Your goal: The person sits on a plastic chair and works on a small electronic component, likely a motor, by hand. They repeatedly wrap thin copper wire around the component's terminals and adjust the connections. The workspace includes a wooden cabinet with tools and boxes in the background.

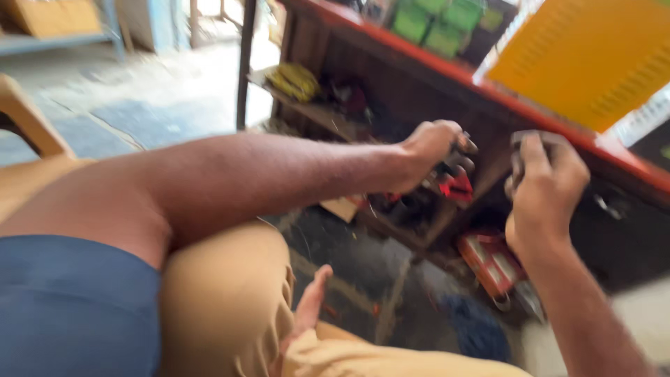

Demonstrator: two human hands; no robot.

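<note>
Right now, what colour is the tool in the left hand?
Red and black. The tool in the left hand shows in the head view, blurred.

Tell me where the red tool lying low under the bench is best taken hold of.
Probably the red body, gripped across its long sides from above: it lies flat and angled on the floor, top exposed. Its metal end points toward the person, so avoid that. Blur hides finer detail.

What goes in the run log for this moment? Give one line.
left hand: grips red-and-black tool | right hand: holds dark grey blurred object | setting: red-edged wooden workbench, yellow perforated panel above
</note>
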